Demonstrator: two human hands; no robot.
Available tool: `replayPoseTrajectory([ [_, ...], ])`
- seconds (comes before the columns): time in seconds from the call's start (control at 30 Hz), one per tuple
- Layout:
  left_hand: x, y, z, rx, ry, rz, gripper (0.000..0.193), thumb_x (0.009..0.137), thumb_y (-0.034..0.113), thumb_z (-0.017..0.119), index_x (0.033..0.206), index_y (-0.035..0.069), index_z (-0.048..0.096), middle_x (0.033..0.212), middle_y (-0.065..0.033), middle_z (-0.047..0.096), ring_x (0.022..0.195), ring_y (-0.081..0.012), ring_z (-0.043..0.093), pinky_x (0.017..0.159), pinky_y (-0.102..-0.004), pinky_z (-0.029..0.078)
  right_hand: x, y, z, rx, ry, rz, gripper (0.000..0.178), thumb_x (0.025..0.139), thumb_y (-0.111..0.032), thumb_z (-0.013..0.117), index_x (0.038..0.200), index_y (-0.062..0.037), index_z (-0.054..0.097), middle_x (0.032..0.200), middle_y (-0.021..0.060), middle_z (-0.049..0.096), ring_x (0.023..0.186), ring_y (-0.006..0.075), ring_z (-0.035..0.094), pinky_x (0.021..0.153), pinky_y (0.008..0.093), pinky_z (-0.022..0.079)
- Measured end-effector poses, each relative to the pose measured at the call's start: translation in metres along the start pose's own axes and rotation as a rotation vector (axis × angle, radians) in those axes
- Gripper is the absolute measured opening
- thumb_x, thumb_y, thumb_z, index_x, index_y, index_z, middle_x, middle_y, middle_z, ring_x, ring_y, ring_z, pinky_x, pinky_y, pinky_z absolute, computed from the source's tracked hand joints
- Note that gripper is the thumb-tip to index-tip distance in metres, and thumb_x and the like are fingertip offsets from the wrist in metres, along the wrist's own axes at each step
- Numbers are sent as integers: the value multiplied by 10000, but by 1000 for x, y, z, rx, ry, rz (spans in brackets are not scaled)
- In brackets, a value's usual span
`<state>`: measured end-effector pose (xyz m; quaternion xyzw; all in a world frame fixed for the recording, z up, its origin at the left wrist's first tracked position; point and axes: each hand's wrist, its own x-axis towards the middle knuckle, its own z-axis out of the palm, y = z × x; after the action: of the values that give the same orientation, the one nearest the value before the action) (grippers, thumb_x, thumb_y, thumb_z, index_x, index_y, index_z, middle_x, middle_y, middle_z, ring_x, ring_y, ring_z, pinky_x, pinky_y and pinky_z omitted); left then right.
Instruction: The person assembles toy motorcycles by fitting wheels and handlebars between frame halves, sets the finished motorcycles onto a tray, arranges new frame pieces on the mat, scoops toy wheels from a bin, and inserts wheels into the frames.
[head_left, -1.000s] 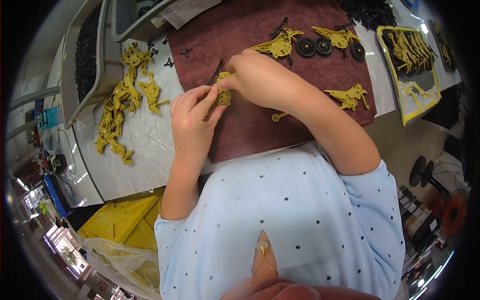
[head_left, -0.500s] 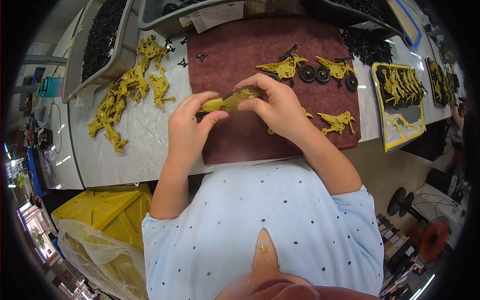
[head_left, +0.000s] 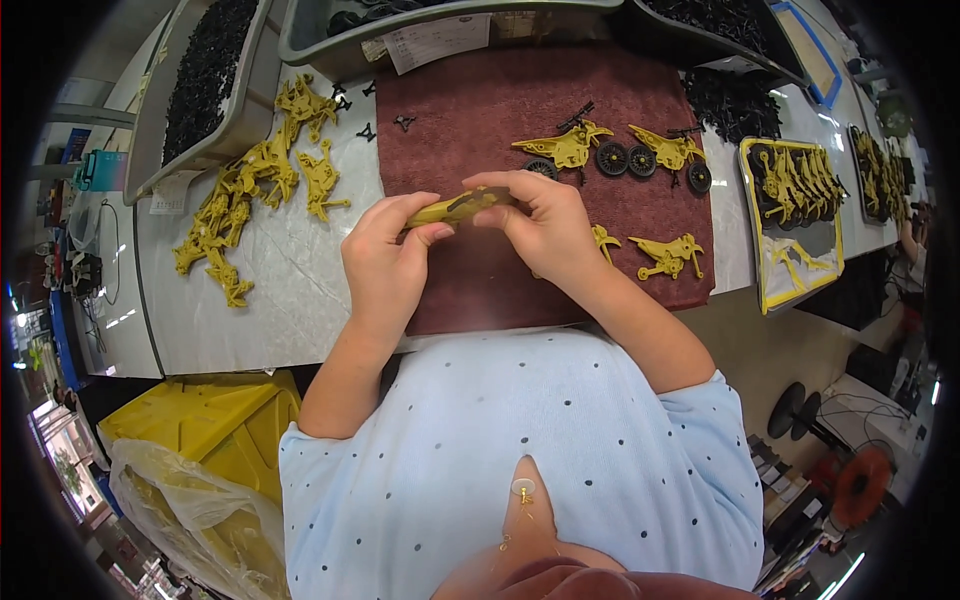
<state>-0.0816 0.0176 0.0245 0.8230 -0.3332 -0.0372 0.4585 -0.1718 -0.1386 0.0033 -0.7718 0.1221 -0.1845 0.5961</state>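
Note:
Between both hands, above the maroon cloth [head_left: 470, 285], I hold a yellow toy motorcycle body [head_left: 452, 209] turned edge-on, with a dark part along it. My left hand [head_left: 387, 262] pinches its left end between thumb and fingers. Closed on the right end is my right hand [head_left: 556, 228], its fingers hiding much of that end. Just right of my right hand lies another yellow motorcycle body [head_left: 670, 257], with one more partly hidden by my wrist. Farther back on the cloth are yellow bodies [head_left: 565, 147] with black handlebars and black wheels [head_left: 612, 158].
A pile of yellow bodies [head_left: 245, 190] lies left of the cloth. Small black parts [head_left: 404, 123] are scattered near its far left corner. Grey bins [head_left: 240, 130] of black parts stand behind and left. A yellow-rimmed tray [head_left: 757, 230] of assembled pieces sits at right.
The held motorcycle body has tilted to a more edge-on angle, and my fingers have shifted slightly on it. Both hands stay over the cloth.

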Motion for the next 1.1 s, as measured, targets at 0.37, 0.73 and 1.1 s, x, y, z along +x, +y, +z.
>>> replayPoseTrajectory([
  [0.37,11,-2,-1,-15,-88,-81,234,730,14,732,958,7,682,887,-130,676,790,-250,649,721,-319,506,3,-5,-7,130,-6,170,278,814,-96,708,1079,-21,668,1009,123,684,885,225,648,814,325,503],
  [0.73,48,-50,-8,52,-25,-207,191,837,92,665,1009,10,648,818,-117,675,758,-210,633,713,-305,484,-2,-6,-76,-347,172,-44,267,847,-32,646,1112,-55,665,1058,110,633,888,239,625,764,326,516],
  [1.1,65,-32,10,559,85,87,251,848,49,614,1087,100,668,1171,-86,588,1108,-311,519,922,-464,403,-37,-9,-90,-773,-244,169,386,729,-193,770,1064,-41,653,1013,119,606,938,327,604,804,399,498],
])
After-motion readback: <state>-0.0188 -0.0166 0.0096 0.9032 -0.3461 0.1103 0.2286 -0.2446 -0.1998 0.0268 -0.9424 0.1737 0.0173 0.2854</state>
